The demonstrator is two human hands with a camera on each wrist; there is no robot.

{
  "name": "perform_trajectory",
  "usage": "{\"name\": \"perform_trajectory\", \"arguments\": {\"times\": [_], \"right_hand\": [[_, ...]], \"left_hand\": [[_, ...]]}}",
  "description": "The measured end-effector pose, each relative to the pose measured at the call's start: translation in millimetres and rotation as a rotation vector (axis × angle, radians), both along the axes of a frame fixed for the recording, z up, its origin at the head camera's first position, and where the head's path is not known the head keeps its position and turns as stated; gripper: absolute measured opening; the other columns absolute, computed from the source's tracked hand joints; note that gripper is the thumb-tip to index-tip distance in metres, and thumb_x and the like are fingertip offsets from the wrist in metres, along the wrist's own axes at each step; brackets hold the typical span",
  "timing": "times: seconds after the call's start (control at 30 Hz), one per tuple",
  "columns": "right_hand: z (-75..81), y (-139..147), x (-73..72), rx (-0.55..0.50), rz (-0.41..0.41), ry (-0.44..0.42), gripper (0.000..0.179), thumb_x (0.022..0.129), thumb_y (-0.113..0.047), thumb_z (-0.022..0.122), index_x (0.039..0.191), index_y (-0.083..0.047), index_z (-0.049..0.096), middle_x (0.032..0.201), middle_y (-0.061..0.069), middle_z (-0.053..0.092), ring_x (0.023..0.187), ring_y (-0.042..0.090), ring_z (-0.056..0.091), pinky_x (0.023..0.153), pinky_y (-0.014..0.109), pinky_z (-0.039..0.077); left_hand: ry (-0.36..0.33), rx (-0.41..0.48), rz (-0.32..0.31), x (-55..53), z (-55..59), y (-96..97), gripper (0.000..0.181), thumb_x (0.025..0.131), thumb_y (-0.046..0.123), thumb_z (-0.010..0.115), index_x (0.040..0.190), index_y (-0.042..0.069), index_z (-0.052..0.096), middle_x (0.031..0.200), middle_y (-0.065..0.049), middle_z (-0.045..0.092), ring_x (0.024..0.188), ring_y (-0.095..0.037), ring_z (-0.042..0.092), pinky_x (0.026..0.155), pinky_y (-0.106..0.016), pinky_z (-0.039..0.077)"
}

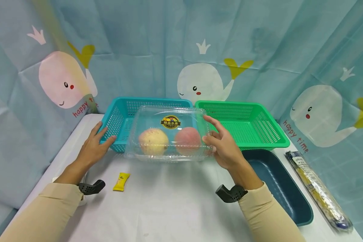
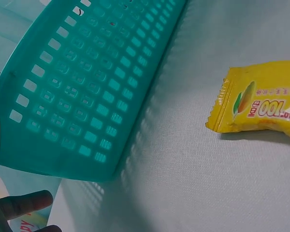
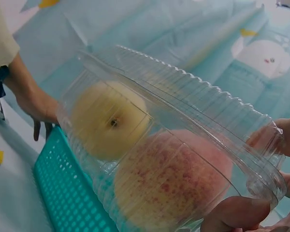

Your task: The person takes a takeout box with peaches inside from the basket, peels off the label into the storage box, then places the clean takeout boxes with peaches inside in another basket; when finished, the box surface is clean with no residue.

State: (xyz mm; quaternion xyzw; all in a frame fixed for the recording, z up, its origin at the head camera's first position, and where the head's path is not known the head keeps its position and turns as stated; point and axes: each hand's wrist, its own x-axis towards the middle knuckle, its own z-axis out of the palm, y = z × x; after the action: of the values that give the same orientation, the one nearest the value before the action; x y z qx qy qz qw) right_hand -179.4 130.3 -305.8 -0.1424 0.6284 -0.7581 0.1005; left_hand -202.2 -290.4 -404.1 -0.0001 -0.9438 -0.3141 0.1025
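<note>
A clear plastic fruit box (image 1: 170,134) with a gold-and-black label is held tilted in the air, above the front of the blue basket (image 1: 121,146). Two round fruits that look like peaches lie inside it, a pale yellow one (image 1: 153,141) and a pink one (image 1: 187,139). My right hand (image 1: 228,148) grips the box by its right end, with the thumb at the near side, as the right wrist view shows. At the blue basket's front left corner, my left hand (image 1: 92,148) touches the rim with fingers spread and fairly straight.
A green basket (image 1: 251,148) stands right of the blue one. In front of it is a dark blue tray (image 1: 278,188), with a long wrapped packet (image 1: 319,191) further right. A small yellow packet (image 1: 121,182) lies on the white table (image 1: 169,208). Something white is partly hidden by the left forearm.
</note>
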Motion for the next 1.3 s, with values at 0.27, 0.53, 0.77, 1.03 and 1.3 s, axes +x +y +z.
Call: {"name": "perform_trajectory", "arguments": {"times": [0.27,0.53,0.77,1.03,1.3], "right_hand": [[-5.5,15.8,20.4,-0.014,0.020,-0.027,0.068,0.091,0.005,0.054,0.151,-0.018,0.029,0.093,0.013,0.039,0.078,0.020,0.043,0.053,0.026,0.041],[-18.6,25.6,39.2,-0.024,0.050,-0.029,0.069,0.091,0.007,0.053,0.151,-0.016,0.027,0.113,0.021,0.042,0.087,0.026,0.055,0.056,0.027,0.050],[-32.4,30.9,53.1,-0.037,0.065,-0.011,0.070,0.091,0.007,0.054,0.151,-0.013,0.026,0.119,0.025,0.040,0.090,0.026,0.058,0.057,0.026,0.054],[-52.3,36.4,66.0,-0.089,0.109,0.012,0.070,0.091,0.011,0.051,0.151,-0.009,0.023,0.119,0.025,0.040,0.089,0.026,0.062,0.063,0.033,0.057],[-77.3,40.0,72.0,-0.110,0.121,0.013,0.072,0.089,0.014,0.050,0.151,-0.007,0.020,0.110,0.022,0.040,0.082,0.020,0.059,0.061,0.027,0.054]], "left_hand": [[-0.002,0.003,-0.006,0.0,0.7,0.6,0.078,0.099,0.052,0.042,0.149,-0.005,0.023,0.159,-0.016,0.001,0.139,-0.048,0.010,0.100,-0.071,0.019],[-0.008,0.000,-0.012,-0.8,2.5,1.6,0.078,0.099,0.052,0.041,0.149,-0.005,0.023,0.160,-0.016,0.001,0.139,-0.048,0.010,0.099,-0.071,0.020],[-0.001,0.001,-0.015,-0.9,3.0,0.1,0.078,0.099,0.051,0.042,0.150,-0.005,0.023,0.159,-0.016,0.002,0.139,-0.048,0.011,0.100,-0.071,0.020],[-0.015,0.005,-0.005,-0.8,4.6,1.3,0.077,0.099,0.050,0.044,0.150,-0.004,0.023,0.160,-0.015,0.001,0.140,-0.046,0.009,0.101,-0.070,0.019],[-0.021,0.004,-0.002,-0.4,4.4,1.0,0.078,0.099,0.052,0.042,0.150,-0.004,0.022,0.160,-0.015,0.000,0.140,-0.046,0.008,0.101,-0.070,0.018]]}}
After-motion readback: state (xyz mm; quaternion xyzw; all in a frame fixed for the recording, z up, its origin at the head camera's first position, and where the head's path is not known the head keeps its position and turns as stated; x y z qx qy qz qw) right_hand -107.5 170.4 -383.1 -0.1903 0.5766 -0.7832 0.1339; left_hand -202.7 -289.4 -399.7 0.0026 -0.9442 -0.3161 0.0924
